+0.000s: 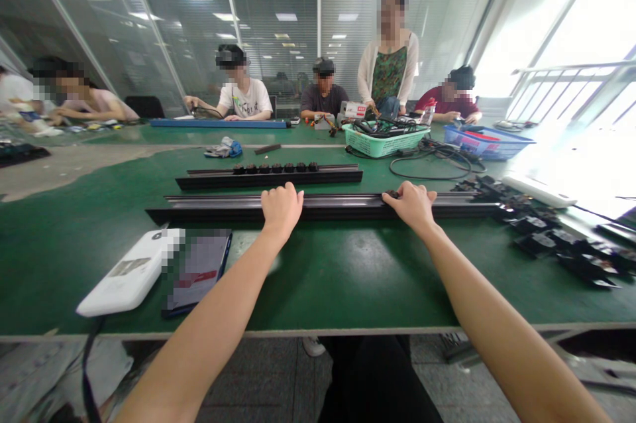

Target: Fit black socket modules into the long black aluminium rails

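A long black rail [342, 211] with a shiny metallic groove lies across the green table in front of me. My left hand [281, 209] is closed around the rail near its middle, thumb up. Farther right, my right hand [413, 204] is closed over a small black part [391, 194] at the rail's top groove; the fingers hide most of it. Behind, a shorter black rail [268, 178] carries several small black parts [275, 168] in a row along its top.
Loose black parts [541, 231] lie heaped at right. A white power bank [129, 270] and a phone [199, 270] rest front left. Farther back are a green basket [382, 139] of cables, a blue basket [489, 143] and a grey-blue cloth [223, 148]. Several people sit or stand opposite.
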{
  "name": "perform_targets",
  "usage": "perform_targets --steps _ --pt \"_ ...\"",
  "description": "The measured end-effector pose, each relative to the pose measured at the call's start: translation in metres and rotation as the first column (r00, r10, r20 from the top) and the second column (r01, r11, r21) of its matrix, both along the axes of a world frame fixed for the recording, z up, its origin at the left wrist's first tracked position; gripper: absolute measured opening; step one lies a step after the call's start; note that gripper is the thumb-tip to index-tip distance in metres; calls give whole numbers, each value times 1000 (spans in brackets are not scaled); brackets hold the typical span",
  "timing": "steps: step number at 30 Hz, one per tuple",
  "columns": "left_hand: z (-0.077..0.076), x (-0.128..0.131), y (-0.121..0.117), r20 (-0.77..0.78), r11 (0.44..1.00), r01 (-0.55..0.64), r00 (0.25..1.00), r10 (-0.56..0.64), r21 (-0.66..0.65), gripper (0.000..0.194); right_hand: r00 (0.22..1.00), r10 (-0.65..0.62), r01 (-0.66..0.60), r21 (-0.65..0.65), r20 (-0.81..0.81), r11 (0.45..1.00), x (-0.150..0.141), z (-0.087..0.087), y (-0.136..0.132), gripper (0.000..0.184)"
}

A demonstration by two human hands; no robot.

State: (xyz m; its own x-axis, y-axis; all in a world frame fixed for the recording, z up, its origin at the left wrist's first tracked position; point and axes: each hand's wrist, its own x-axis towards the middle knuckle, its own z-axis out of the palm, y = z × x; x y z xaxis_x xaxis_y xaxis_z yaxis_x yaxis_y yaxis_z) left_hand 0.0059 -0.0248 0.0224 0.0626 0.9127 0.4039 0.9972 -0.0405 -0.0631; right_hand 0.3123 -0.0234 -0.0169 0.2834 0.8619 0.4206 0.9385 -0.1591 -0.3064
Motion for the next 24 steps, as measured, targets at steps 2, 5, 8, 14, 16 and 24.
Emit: perform_targets --steps 2,5,8,14,16,24 --pt "0 0 0 -2 1000 -1 1000 1 2 41 1000 -3 3 0 6 1000 0 0 0 33" --pt "1 0 -1 -2 1000 -5 1000 5 2 40 1000 -4 4 2 13 1000 1 0 0 33" --pt "1 1 -2 1 1000 -10 1000 10 -8 40 1000 -4 4 2 17 1000 1 0 0 33" --pt "2 1 -2 8 1000 -5 1000 5 -16 40 1000 -6 5 8 24 1000 0 -1 -1 33" --pt "2 1 -2 11 1000 -8 1000 9 -21 41 1000 -10 9 16 28 1000 1 -1 -1 33" --pt "2 1 -1 1 1000 -6 1000 6 -9 40 998 -51 51 -2 46 999 5 0 -2 31"
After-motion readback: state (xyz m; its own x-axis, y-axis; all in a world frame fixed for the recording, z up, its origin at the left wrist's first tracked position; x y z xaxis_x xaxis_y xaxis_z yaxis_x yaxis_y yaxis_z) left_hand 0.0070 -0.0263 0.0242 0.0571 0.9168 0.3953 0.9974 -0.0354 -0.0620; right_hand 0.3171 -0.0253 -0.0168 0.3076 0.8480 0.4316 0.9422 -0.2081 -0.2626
